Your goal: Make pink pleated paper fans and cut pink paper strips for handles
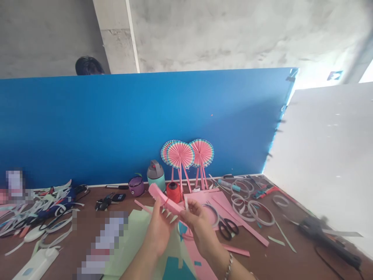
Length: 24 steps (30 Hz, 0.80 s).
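Note:
My left hand [159, 229] grips a folded pink paper strip [163, 198], thumb on its near side, with a thin dark red band around its middle. My right hand [199, 223] pinches the lower right end of the same paper. A narrow whitish strip [186, 203] stands up by the right fingers; whether it is held or stuck on, I cannot tell. Below the hands lie pale green sheets [131, 233] and teal paper pieces [175, 268]. Black-handled scissors [229, 228] rest on pink paper [221, 206] to the right of my right hand.
Round pink paper fans [180, 154] lean at a blue partition [87, 128]. Before it stand a teal-grey bottle [155, 177], a purple pot [136, 186] and a red object [173, 191]. Tape rolls [262, 212] and a glue gun [326, 237] lie right; tangled strips [55, 210] lie left.

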Each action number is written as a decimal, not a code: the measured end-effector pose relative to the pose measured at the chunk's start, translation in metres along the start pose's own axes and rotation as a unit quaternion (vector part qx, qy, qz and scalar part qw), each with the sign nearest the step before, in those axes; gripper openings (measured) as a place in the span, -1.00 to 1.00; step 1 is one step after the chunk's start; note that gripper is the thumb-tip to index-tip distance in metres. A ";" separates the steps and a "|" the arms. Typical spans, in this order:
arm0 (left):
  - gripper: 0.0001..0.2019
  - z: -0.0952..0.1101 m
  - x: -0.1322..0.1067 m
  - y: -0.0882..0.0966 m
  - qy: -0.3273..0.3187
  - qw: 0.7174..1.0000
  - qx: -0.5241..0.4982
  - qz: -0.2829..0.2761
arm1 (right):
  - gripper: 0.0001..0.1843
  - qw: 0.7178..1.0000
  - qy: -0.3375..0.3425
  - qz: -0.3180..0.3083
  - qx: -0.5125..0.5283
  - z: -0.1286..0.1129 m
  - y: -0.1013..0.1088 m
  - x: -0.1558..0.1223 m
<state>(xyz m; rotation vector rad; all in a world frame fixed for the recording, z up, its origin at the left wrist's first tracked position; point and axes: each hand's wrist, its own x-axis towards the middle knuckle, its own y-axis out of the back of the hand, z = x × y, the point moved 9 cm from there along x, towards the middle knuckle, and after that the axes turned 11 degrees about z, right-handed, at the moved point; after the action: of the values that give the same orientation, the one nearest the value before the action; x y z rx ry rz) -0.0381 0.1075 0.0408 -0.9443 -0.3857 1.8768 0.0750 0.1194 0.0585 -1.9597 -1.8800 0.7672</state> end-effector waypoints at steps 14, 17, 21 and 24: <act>-0.89 0.004 0.003 -0.006 -0.022 0.997 -0.046 -0.054 | -0.81 0.970 -0.199 0.047 0.132 0.010 0.016 0.017; -0.85 0.002 0.000 -0.009 0.005 0.996 -0.041 -0.078 | -0.84 0.977 -0.191 0.030 0.090 0.011 0.014 0.013; -0.85 0.001 -0.001 -0.005 0.014 0.995 -0.065 -0.069 | -0.80 0.983 -0.176 -0.016 0.045 0.013 0.003 0.005; -0.82 0.000 -0.003 -0.004 0.016 0.994 -0.083 -0.074 | -0.75 0.981 -0.181 -0.053 0.042 0.012 -0.007 -0.004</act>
<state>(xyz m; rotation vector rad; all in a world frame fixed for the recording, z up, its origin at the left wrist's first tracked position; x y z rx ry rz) -0.0351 0.1069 0.0448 -1.0275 -0.5834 1.7124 0.0622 0.1143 0.0530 -1.7436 -2.0910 1.2166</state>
